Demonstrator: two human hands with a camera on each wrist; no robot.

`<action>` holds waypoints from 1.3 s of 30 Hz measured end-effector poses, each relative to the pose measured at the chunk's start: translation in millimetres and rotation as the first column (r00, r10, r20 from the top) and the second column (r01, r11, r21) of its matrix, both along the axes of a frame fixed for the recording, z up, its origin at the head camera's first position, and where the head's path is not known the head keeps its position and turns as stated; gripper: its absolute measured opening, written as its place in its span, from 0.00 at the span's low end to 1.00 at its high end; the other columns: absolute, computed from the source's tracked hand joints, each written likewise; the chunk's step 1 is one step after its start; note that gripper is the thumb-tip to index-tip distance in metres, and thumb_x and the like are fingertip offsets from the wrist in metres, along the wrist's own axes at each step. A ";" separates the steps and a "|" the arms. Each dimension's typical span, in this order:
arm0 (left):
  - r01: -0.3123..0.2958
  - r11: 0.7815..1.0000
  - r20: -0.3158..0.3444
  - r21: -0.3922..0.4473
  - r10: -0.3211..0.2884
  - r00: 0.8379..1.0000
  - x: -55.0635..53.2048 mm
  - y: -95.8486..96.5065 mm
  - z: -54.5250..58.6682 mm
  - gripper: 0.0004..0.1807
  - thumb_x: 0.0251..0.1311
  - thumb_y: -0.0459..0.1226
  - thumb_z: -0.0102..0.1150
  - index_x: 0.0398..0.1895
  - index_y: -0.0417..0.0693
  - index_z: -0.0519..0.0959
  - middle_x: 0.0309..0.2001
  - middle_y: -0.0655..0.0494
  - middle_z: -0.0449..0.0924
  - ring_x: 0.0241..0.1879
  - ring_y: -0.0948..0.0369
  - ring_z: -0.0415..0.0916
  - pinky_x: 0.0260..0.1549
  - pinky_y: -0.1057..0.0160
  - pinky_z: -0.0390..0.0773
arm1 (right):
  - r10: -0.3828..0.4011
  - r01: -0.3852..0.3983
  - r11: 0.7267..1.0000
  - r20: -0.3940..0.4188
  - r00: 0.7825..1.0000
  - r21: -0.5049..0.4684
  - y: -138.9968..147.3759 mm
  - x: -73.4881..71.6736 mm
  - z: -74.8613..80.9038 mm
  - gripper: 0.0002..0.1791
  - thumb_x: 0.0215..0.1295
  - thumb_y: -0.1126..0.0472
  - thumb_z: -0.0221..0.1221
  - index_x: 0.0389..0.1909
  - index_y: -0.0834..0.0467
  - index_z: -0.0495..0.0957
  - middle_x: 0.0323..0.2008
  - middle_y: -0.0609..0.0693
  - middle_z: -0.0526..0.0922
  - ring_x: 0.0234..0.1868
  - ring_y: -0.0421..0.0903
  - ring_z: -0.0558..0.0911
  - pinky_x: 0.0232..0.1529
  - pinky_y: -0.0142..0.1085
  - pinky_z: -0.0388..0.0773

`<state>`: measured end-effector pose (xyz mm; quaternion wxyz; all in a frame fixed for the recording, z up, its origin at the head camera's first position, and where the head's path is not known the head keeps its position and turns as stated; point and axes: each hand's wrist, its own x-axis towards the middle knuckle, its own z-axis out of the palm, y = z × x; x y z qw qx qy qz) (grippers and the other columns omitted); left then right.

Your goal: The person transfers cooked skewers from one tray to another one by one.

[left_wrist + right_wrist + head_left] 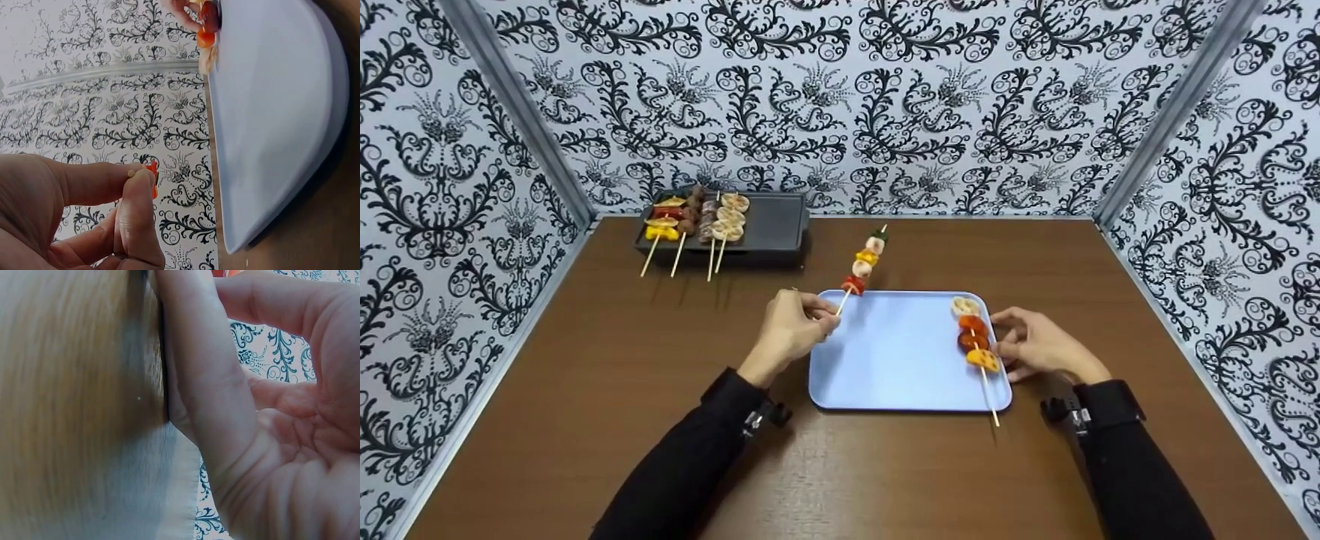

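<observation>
A brown wood-grain table [585,360] carries everything, its surface smooth and faintly glossy; near its middle lies a pale blue tray [892,352], rounded at the corners and low-rimmed; at the table's far left corner sits a dark, rectangular griddle [772,217], four skewers [730,225] on its left half, their sticks jutting past its near edge, where a sleeve might snag one; the right hand [1039,346] is at the tray's right edge, though whether it grips anything I cannot tell; a nudge there could shift the vegetable skewer [973,339] along that edge, whose stick overhangs the near rim; the left hand [791,326] pinches the bare stick of a mixed skewer [865,262], raised and slanting by the tray's far left corner; held only by its thin, round end, it could roll or dip; its chunky red, white, yellow and green pieces look slick.
</observation>
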<state>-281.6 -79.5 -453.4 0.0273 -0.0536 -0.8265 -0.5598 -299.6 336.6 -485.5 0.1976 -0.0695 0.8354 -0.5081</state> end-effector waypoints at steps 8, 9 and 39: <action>0.037 0.999 0.012 -0.039 -0.037 0.999 6.7 12.7 -0.7 0.04 0.53 0.30 0.70 0.32 0.44 0.89 0.24 0.55 0.85 0.20 0.62 0.82 0.18 0.68 0.78 | 0.014 -0.015 1.000 -0.016 1.000 -0.027 1.0 0.1 -0.4 0.33 0.65 0.72 0.61 0.70 0.64 0.62 0.37 0.67 0.78 0.35 0.57 0.83 0.33 0.53 0.86; 0.043 0.998 0.020 -0.035 -0.043 0.999 7.6 14.4 -1.3 0.04 0.53 0.30 0.70 0.32 0.44 0.89 0.24 0.55 0.85 0.20 0.62 0.82 0.18 0.68 0.78 | 0.018 -0.018 0.999 -0.017 1.000 -0.026 1.0 0.1 -0.5 0.34 0.64 0.72 0.61 0.70 0.64 0.62 0.38 0.67 0.78 0.35 0.57 0.83 0.33 0.53 0.86; 0.156 0.976 0.033 -0.150 -0.153 0.988 26.2 60.2 -25.5 0.03 0.52 0.33 0.69 0.27 0.51 0.88 0.17 0.62 0.81 0.15 0.68 0.78 0.17 0.71 0.69 | 0.024 -0.024 1.000 -0.018 1.000 -0.008 1.6 1.1 -1.1 0.34 0.64 0.72 0.59 0.71 0.64 0.62 0.38 0.66 0.80 0.36 0.58 0.83 0.33 0.53 0.86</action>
